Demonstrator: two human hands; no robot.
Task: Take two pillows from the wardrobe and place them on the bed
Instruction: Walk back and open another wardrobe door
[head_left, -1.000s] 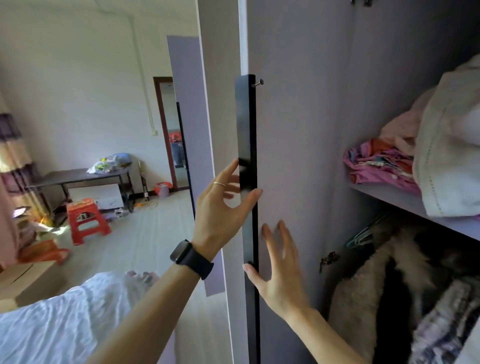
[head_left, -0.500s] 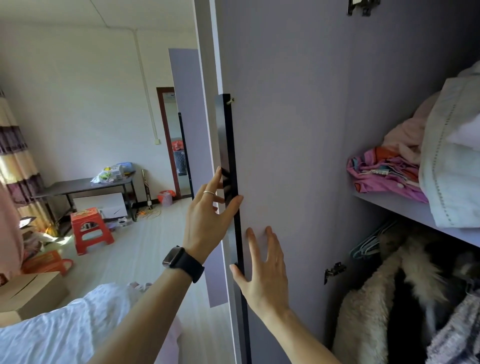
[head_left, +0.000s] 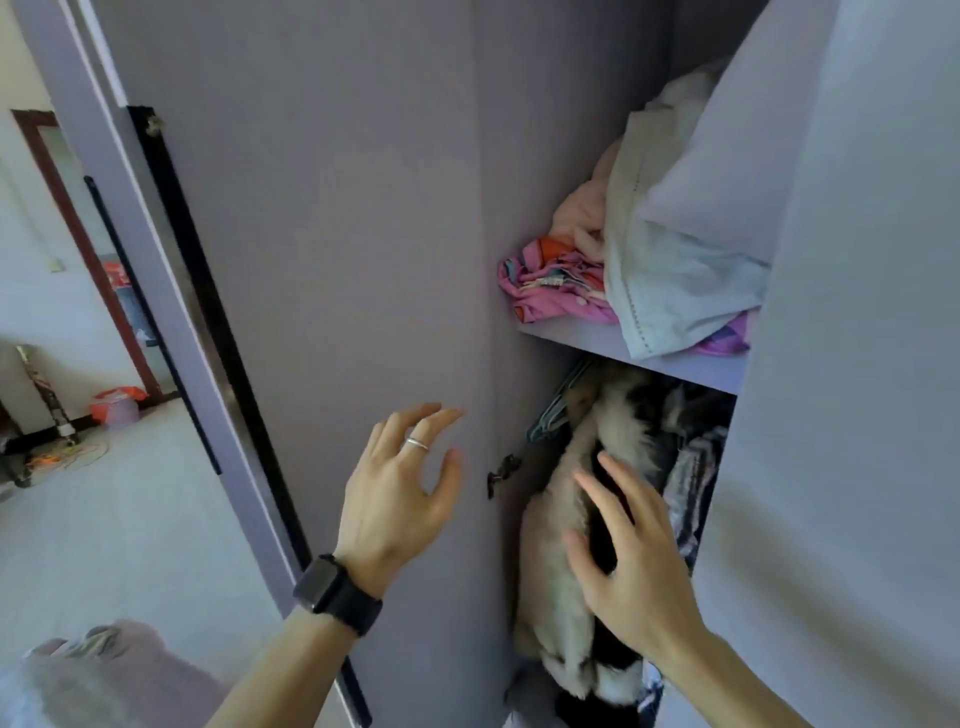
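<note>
Left hand (head_left: 400, 499), black watch band (head_left: 337, 592) on wrist, fingers spread, holding nothing, in front of smooth lilac wardrobe door (head_left: 322, 260). Right hand (head_left: 631, 564) spread and empty before a fluffy cream-and-black coat (head_left: 561, 613). Up and right of it, a soft white pillow (head_left: 691, 260) sits on the shelf (head_left: 649, 358).

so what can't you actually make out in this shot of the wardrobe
- Pillows: none clearly identifiable in the head view; the pale bedding on the shelf is half hidden by the right door.
- Bed: only a blurred corner, cut off by the bottom-left edge.
- Hanging clothes: partly covered by the right hand.
- Left hand: motion-blurred fingers.
</note>
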